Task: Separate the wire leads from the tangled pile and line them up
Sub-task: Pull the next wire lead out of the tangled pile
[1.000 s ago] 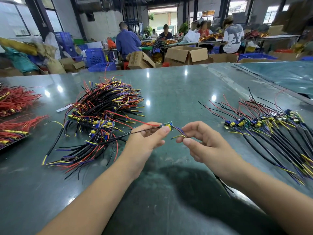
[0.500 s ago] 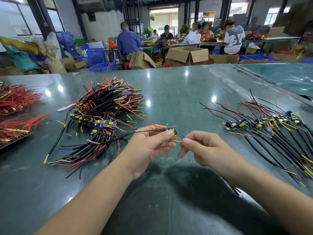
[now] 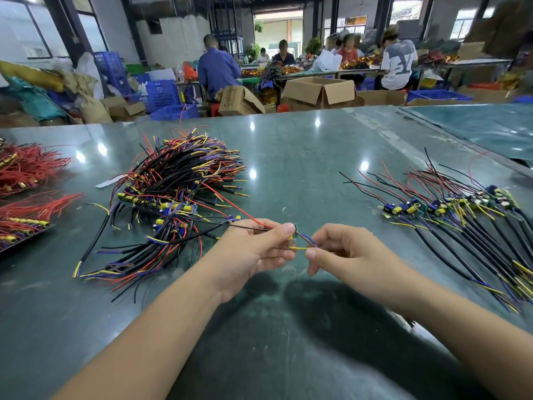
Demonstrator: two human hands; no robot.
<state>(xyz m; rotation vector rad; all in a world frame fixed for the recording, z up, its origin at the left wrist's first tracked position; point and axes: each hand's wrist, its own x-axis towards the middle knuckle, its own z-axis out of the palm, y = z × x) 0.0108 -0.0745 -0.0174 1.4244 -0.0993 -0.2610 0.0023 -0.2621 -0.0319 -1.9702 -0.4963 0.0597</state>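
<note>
Busy workshop in the bg, ppl seated at far benches w/ cardboard boxes (image 3: 318, 92) and blue crates (image 3: 161, 95) around them. Up front was a big green table (image 3: 288, 157), shiny w/ light spots on it.

Left side of the table had the tangled pile (image 3: 173, 203), a mess of black, red, yellow and purple leads w/ little boards mixed in. Right side had the sorted row (image 3: 467, 217), boards roughly in a line and the black cables fanned toward the near edge, prob so each one can be counted or grabbed w/o snagging. Far left there were red wire bundles (image 3: 26, 180), separate batch afaict.

Between the two, just above the table, was one wire lead (image 3: 295, 236) being worked on. Left hand (image 3: 253, 249) pinched it at the small board, thumb and fingertips clamped together on it, w/ its red and black wires trailing back to the pile. Right hand (image 3: 346, 252) pinched the short yellow and purple wires on the other side of the board, fingers curled in tight. Looked to me like holding both ends keeps it taut so the tails straighten out and slip free of the heap.

My guess: this one's nearly loose, and it goes over w/ the row on the right once free.
</note>
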